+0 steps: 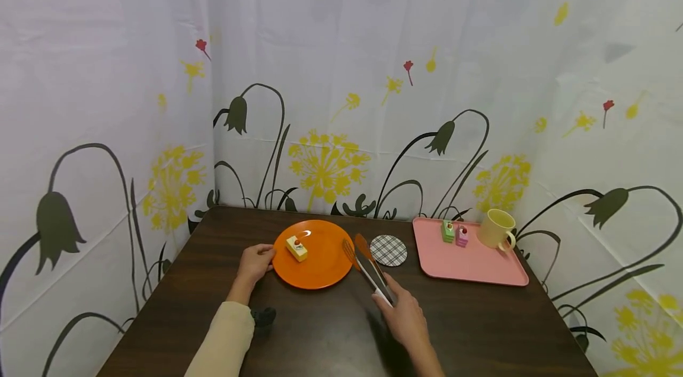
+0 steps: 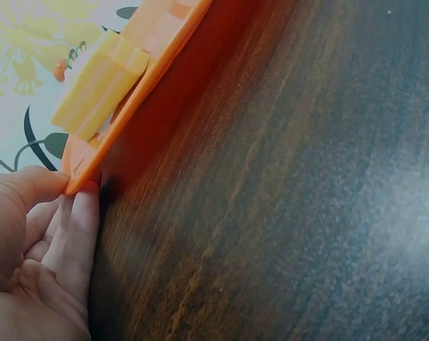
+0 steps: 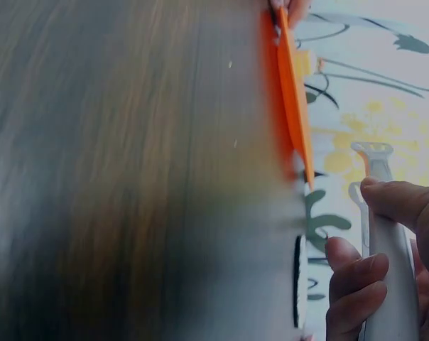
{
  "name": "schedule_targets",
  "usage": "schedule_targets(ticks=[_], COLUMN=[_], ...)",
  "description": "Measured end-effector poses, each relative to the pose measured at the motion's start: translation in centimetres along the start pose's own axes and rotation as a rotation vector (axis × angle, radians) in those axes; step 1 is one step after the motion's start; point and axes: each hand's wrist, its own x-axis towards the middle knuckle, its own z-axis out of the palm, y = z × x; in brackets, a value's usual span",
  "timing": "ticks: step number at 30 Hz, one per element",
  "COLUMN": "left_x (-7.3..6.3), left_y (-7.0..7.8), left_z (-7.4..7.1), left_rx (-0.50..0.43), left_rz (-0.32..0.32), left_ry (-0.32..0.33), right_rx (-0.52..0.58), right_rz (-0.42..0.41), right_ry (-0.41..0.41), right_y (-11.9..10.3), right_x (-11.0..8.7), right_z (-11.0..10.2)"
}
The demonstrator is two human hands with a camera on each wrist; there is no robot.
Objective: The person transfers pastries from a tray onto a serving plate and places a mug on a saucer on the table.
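An orange plate [image 1: 326,261] lies on the dark table, and a small yellow toy cake slice [image 1: 296,248] with a red-orange topping sits on its left part. My left hand [image 1: 255,261] pinches the plate's left rim, thumb on top and fingers beneath, as the left wrist view shows. In my right hand [image 1: 402,312] I grip metal serving tongs [image 1: 367,265] by their handle, fingers curled round it in the right wrist view. The tongs' orange-brown tips stand apart, near the plate's right edge, with nothing visible between them.
Right of the plate lies a round checked coaster [image 1: 388,250]. Farther right, a pink tray [image 1: 453,267] bears a green toy cake [image 1: 447,232], a pink-purple toy cake [image 1: 462,236] and a yellow mug [image 1: 496,229]. Flower-patterned curtains [image 1: 341,69] hang behind and beside the table.
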Motion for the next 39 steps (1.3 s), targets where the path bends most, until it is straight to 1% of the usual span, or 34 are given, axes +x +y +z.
schedule_targets(ticks=[6,9,13,16,21,24,31,39], left_x=[-0.1,0.0,0.3,0.2,-0.1,-0.1,0.6,0.8], left_y=[0.0,-0.2,-0.6,-0.7,-0.4,-0.3,-0.6,-0.9], left_z=[0.0,-0.1,-0.1,-0.1,-0.2,-0.2,0.1,-0.1], left_rx=[0.0,0.003,0.009,0.012,0.015,0.018,0.014,0.004], left_rz=[0.019,0.011,-0.002,-0.006,0.002,0.008,0.015,0.009], left_ry=[0.003,0.0,-0.009,-0.009,-0.011,-0.014,-0.024,-0.02], right_rx=[-0.031,-0.048,-0.038,-0.037,-0.054,-0.057,-0.059,-0.07], right_rz=[0.027,0.035,0.049,0.074,0.119,0.136,0.195,0.217], right_ry=[0.02,0.029,0.036,0.035,0.033,0.032,0.032,0.039], right_y=[1.0,1.5,2.0,2.4,3.4,4.1,5.8,7.4], right_x=[0.1,0.1,0.0,0.1,0.4,0.6,0.7,0.7], right_z=[-0.9,-1.2,-2.0,-2.5,-3.4,-4.1,-5.7,-6.9])
